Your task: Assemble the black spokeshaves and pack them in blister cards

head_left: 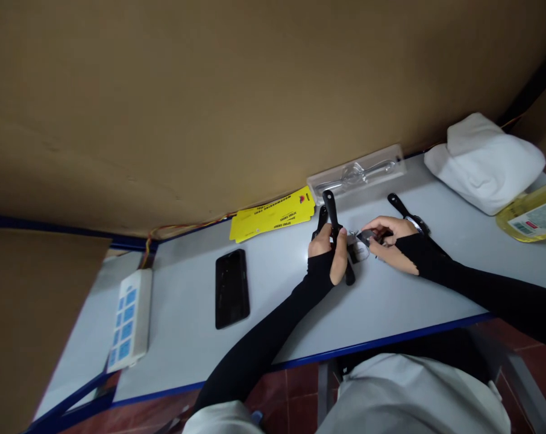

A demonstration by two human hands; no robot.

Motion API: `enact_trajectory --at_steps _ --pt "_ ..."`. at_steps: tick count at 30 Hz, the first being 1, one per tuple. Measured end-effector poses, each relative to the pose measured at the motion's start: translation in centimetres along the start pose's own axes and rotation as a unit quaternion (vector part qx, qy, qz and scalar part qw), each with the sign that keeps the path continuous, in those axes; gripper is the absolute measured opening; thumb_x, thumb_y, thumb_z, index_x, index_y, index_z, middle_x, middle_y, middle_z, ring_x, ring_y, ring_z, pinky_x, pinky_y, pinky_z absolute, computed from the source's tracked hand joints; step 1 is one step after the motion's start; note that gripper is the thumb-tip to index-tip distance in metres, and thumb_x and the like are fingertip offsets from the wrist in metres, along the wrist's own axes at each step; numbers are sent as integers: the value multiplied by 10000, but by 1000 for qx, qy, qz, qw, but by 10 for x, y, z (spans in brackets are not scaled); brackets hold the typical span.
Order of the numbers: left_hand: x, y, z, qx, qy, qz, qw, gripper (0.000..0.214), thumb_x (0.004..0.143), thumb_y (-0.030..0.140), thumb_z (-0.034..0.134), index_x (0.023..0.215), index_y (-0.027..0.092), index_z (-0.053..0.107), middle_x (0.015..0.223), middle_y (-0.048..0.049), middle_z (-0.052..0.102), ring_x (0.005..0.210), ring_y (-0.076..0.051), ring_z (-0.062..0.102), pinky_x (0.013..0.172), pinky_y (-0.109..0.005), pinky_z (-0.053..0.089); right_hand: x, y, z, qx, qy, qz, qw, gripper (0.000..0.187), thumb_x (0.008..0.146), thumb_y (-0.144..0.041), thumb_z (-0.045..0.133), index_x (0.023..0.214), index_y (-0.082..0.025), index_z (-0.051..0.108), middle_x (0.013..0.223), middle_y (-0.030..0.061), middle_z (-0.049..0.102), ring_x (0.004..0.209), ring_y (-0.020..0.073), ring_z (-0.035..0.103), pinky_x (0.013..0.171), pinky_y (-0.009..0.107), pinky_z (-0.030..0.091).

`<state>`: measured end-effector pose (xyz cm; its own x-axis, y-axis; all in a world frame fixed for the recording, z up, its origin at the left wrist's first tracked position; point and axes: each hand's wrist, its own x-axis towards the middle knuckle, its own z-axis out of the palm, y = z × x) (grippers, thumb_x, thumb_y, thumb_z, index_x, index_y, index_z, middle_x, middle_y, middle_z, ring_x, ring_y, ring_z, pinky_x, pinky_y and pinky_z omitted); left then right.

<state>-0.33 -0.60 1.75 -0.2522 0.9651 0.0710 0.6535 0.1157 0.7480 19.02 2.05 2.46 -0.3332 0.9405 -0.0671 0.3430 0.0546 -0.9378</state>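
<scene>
My left hand (328, 248) is closed around a black spokeshave (329, 205), which stands lengthwise away from me over the table. Another black handle (321, 217) shows just behind that hand, partly hidden. Pinched in the fingers of my right hand (393, 236) is a small dark metal piece (367, 235), held close to the spokeshave; its exact shape is hard to make out. Small parts (358, 252) lie on the table between my hands. Beyond my right hand rests a second black spokeshave (402, 207), partly covered by the hand and wrist.
Yellow printed cards (273, 218) and a clear plastic blister tray (357, 175) lie along the cardboard wall (255, 108). A black phone (232, 289) and a white power strip (131, 319) are to the left. At right are a white cloth (483, 160) and a bottle of yellow liquid (533, 216).
</scene>
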Motion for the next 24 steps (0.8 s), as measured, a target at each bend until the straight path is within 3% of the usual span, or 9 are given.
enact_trajectory --at_steps 3,7,12,14,16,18,19,22,24 --pt "10 -6 -3 64 -22 19 997 254 918 404 590 751 215 621 696 -31 654 612 -189 591 639 -323 441 3 -3 -6 -97 6 -63 993 198 816 -127 696 995 -186 758 857 25 739 759 145 676 699 248 542" --pt "15 -16 -1 89 2 31 996 220 856 420 686 875 205 729 667 -28 680 559 -200 608 631 -348 483 5 7 5 -198 -21 -181 963 200 870 -70 675 1038 -149 748 960 87 739 886 193 671 825 309 539" --pt "18 -27 -2 129 15 123 984 228 870 404 709 895 183 758 770 -44 690 558 -174 593 665 -364 524 9 9 1 -238 -12 -273 932 154 938 -226 710 1075 -159 734 1034 121 728 1020 246 643 925 372 534" --pt "18 -26 -4 133 30 141 981 236 864 388 726 947 168 752 808 -40 686 556 -157 580 691 -361 535 10 0 -18 -269 26 -232 934 202 930 -313 732 1087 -187 717 1059 111 729 1067 265 635 960 397 522" --pt "17 -24 -5 136 49 143 979 241 867 384 726 974 168 741 815 -36 679 573 -155 582 703 -352 534 12 -8 -43 -356 46 -93 929 347 876 -401 783 1135 -189 693 1118 138 723 1119 326 629 922 434 529" --pt "14 -19 -5 135 58 144 979 232 881 392 709 963 176 734 839 -37 680 574 -147 563 688 -334 520 14 -12 -66 -440 14 70 895 591 800 -515 836 1218 -139 654 1186 222 700 1116 404 646 851 465 542" --pt "13 -17 -5 133 57 144 979 231 893 397 696 961 178 731 858 -38 683 561 -138 541 672 -324 508 15 -11 -74 -450 -22 107 886 659 787 -543 839 1244 -113 636 1172 251 701 1066 414 671 815 460 543" --pt "7 -9 -4 121 56 148 980 223 911 380 675 983 175 721 899 -43 684 540 -119 474 652 -310 477 18 -2 -88 -419 -80 124 896 650 741 -428 872 1237 -90 621 984 221 732 878 365 711 699 392 519" --pt "2 -3 -5 97 63 162 980 196 924 362 663 957 175 711 903 -51 678 554 -119 458 646 -306 460 21 5 -91 -381 -61 93 918 489 703 -327 869 1107 -149 658 874 135 725 788 294 691 655 341 487"
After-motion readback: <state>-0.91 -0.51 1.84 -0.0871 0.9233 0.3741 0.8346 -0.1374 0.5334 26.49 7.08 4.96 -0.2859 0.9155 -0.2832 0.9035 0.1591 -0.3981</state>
